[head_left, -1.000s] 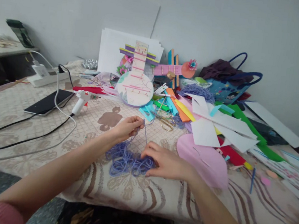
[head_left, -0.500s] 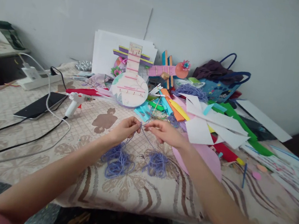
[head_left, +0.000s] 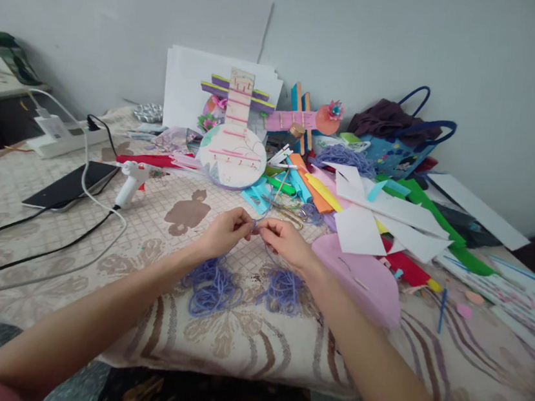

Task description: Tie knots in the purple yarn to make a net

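Observation:
Fingertip to fingertip over the middle of the table, my two hands pinch purple yarn. My left hand [head_left: 228,231] is closed on a strand, thumb against forefinger. Close beside it, my right hand [head_left: 286,240] is pinched on the same yarn. Strands run down from the fingers to two loose heaps: a larger yarn pile [head_left: 212,287] below my left hand and a smaller yarn pile [head_left: 282,291] below my right. The short bit of yarn between the fingertips is mostly hidden.
Left lie a white glue gun [head_left: 131,184], a black tablet [head_left: 72,184] and cables from a power strip [head_left: 65,136]. Behind stands a decorated cardboard guitar shape [head_left: 232,156]. Paper scraps [head_left: 358,231], pink felt [head_left: 360,277] and a blue bag [head_left: 390,154] crowd the right.
My right hand has come in toward the left, its fingers closing on the yarn, so the fingertips now nearly meet. The view has shifted slightly.

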`<move>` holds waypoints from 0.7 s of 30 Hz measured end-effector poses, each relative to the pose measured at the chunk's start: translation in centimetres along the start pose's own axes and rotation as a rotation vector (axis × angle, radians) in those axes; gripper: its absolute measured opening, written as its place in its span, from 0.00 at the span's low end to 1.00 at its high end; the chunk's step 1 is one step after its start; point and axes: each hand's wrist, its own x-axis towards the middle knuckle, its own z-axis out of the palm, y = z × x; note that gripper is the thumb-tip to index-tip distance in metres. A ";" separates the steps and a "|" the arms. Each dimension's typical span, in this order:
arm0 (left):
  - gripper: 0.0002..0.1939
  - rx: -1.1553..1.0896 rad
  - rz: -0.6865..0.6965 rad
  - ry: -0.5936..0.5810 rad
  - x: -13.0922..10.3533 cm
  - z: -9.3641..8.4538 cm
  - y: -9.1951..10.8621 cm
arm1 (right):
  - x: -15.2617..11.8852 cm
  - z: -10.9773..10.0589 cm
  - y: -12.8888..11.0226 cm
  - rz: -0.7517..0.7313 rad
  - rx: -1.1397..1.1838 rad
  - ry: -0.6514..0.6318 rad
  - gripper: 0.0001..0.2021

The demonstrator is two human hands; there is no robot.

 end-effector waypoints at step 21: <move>0.05 0.147 0.093 -0.056 -0.3 -0.2 0.0 | 0.2 0.0 0.4 0.010 0.098 -0.020 0.07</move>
